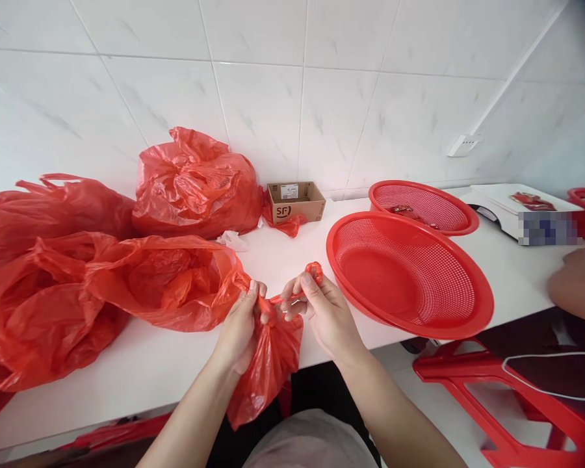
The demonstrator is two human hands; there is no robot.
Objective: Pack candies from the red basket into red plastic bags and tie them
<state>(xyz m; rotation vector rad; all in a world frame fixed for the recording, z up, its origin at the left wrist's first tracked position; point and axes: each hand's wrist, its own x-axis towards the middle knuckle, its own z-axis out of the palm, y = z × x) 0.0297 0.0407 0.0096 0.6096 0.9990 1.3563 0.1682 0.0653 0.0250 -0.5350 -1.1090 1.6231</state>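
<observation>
My left hand (241, 325) is closed around the gathered neck of a red plastic bag (266, 374), which hangs down over the table's front edge. My right hand (324, 312) pinches a twisted end of the same bag between thumb and fingers, with a small crumpled loop showing above the fingertips. A twisted strip of the plastic stretches between the two hands. Just left of my left hand lies an open red plastic bag (175, 279) on the table. What the hanging bag contains cannot be made out.
Full red bags (195, 188) line the left and back. A small cardboard box (299, 208) stands by the wall. Red baskets (409, 273) sit on the right, beside a white scale (497, 195) bearing small packets. Another person's arm (578, 283) and a red stool (468, 374) are at far right.
</observation>
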